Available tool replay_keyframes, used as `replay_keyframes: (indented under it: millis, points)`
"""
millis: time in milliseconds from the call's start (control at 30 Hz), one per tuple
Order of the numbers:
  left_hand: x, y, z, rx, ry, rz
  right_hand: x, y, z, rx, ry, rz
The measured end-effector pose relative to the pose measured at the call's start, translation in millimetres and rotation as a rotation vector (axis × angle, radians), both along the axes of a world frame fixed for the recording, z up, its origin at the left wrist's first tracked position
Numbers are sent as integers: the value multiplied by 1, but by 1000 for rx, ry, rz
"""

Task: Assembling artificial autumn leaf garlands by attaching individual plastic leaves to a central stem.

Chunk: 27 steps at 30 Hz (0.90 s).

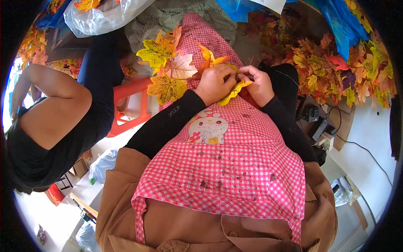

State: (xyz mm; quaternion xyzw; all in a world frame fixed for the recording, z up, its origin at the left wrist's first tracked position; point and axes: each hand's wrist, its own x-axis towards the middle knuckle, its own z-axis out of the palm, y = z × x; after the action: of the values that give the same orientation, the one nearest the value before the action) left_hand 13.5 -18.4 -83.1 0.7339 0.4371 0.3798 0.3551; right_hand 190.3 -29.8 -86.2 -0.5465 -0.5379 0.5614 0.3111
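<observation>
Left hand [216, 85]: pinching yellow leaf [235, 92] at its upper edge
Right hand [257, 85]: pinching there too
Left sleeve [161, 122]: small pale lettering

The left hand [216, 84] and right hand [258, 86] meet over the far part of the apron [222, 168], a leaf [234, 93] just beneath their fingers. More leaves [167, 89] spread left of the left hand. Farther left stands a stool [130, 89] — between the apron and a co-worker [54, 122]. Ahead-left is a bag [105, 19]; at right, a leaf heap [312, 59] — a device [312, 114] nearer than it.
</observation>
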Motion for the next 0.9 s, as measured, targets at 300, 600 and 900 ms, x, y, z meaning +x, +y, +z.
replay_keyframes:
  millis: [300,600,900]
  points:
    - [0,-2,-6,-22,32,26,0,5,-5,-2,55,1]
    - [0,4,-2,-2,77,7,5,16,9,56,-44,80]
    - [-2,5,5,-276,-97,-19,-5,17,35,342,-158,-15]
